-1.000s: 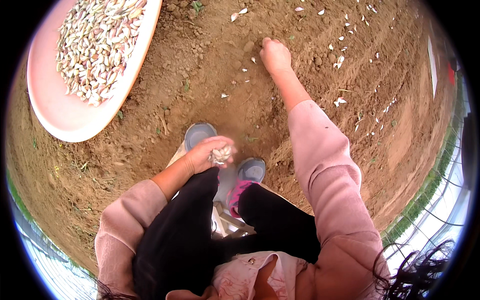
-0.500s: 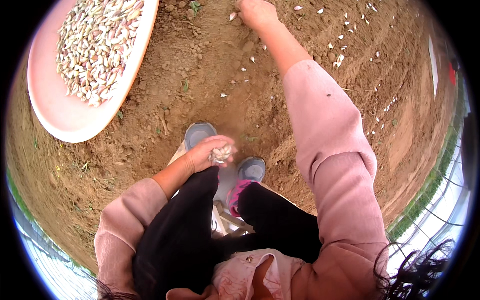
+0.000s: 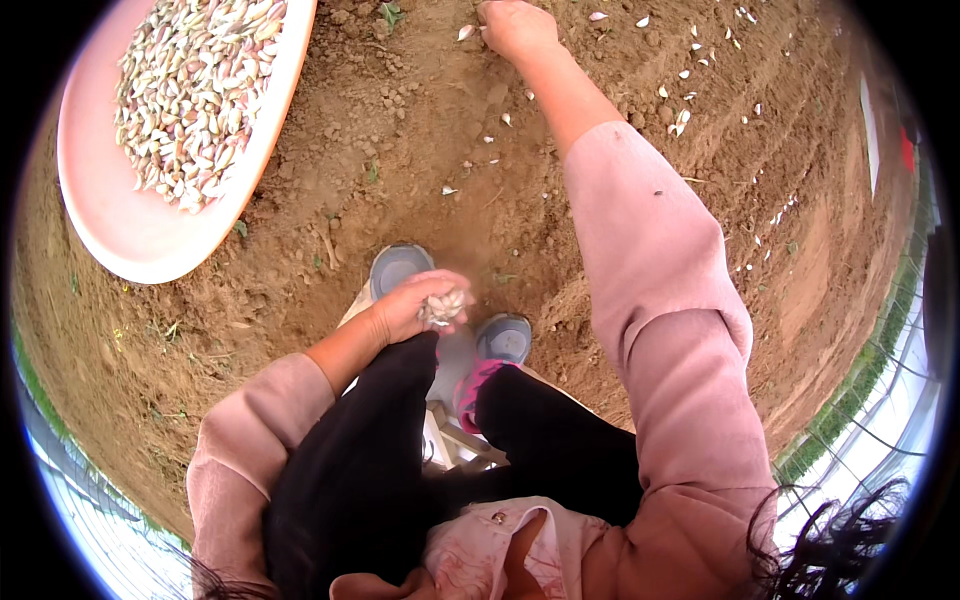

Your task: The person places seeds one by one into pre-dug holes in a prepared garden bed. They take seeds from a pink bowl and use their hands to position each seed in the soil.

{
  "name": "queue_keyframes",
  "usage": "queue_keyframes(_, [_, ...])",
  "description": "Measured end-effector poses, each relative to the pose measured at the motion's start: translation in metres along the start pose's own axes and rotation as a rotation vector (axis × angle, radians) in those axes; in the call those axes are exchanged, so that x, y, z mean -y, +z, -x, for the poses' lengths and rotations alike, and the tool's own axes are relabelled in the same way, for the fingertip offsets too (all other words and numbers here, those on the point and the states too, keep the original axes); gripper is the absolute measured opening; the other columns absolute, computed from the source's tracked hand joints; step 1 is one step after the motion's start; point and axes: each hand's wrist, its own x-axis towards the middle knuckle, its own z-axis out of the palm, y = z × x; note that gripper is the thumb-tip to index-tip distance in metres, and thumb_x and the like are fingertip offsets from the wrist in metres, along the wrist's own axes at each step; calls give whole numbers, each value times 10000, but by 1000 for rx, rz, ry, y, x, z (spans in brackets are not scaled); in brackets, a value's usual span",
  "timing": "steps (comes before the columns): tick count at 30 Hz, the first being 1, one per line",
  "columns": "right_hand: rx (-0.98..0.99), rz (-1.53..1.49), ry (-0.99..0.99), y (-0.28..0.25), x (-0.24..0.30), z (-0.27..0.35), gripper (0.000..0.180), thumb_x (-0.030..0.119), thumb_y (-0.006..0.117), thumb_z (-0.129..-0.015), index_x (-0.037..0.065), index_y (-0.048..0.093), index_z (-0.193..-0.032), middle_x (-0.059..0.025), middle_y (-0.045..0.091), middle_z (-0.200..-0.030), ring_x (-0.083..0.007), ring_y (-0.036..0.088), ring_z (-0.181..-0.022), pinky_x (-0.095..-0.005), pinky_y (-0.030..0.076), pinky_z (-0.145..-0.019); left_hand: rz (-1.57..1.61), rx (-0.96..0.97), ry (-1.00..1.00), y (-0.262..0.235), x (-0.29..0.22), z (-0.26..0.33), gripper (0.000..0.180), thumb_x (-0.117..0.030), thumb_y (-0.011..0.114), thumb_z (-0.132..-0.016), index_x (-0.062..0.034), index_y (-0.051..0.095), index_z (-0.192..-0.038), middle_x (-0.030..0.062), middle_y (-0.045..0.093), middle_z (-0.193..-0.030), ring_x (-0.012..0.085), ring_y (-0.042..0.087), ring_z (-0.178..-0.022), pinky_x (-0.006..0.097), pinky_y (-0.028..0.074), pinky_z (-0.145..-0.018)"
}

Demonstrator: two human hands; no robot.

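Observation:
My left hand (image 3: 415, 303) rests on my knee, closed around a small bunch of pale garlic cloves (image 3: 443, 306). My right hand (image 3: 515, 25) is stretched far forward with its fingers pressed down at the brown soil (image 3: 420, 140), right beside a single clove (image 3: 466, 32) lying on the ground. Whether a clove is between those fingers is hidden. A large pink basin (image 3: 130, 230) heaped with several garlic cloves (image 3: 195, 85) sits on the ground at the upper left.
Several cloves (image 3: 690, 85) lie scattered in rows over the furrowed earth at the upper right. My grey shoes (image 3: 400, 265) stand on the soil below the left hand. Green netting (image 3: 850, 400) edges the plot on the right.
My right arm has reached further forward, taking the hand from the middle of the soil to its far edge. The left hand with its cloves has stayed on the knee.

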Motion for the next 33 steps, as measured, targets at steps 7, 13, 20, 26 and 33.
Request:
queue_keyframes(7, [-73, -465, 160, 1, -81, 37, 183, 216, 558, -701, 77, 594, -814, -62, 591, -755, -169, 551, -702, -298, 441, -640, 11, 20, 3, 0, 0, 0, 220, -170, 443, -780, -40, 466, -956, 155, 534, -883, 251, 559, -718, 342, 482, -561])
queue_keyframes(13, [-21, -167, 270, 22, -78, 52, 161, 224, 518, -694, 176, 619, -809, -77, 591, -815, -233, 553, -793, -336, 437, -697, 5, 11, -5, 1, -2, 1, 227, -167, 443, -780, -34, 466, -962, 157, 535, -886, 252, 560, -717, 346, 483, -564])
queue_keyframes(20, [-167, 28, 232, 20, -58, 47, 165, 236, 509, -702, 171, 601, -823, -87, 574, -831, -244, 543, -804, -353, 431, -702, 16, -2, -10, -1, -2, 1, 224, -169, 443, -779, -37, 466, -959, 154, 536, -879, 250, 559, -718, 342, 481, -561])
queue_keyframes(26, [-228, 43, -128, -8, 23, 30, 256, 282, 561, -678, 116, 557, -873, -97, 551, -843, -244, 521, -840, -361, 419, -723, -27, -9, -17, 3, -4, -2, 232, -173, 444, -774, -38, 461, -962, 158, 530, -884, 251, 558, -725, 343, 478, -569])
queue_keyframes(33, [-294, -411, 71, 1, 10, 27, 195, 221, 537, -710, 65, 549, -827, -114, 592, -750, -274, 563, -727, -359, 432, -678, 2, -17, -21, -1, -3, 2, 248, -189, 451, -771, -37, 458, -967, 164, 523, -899, 254, 556, -742, 345, 479, -582])
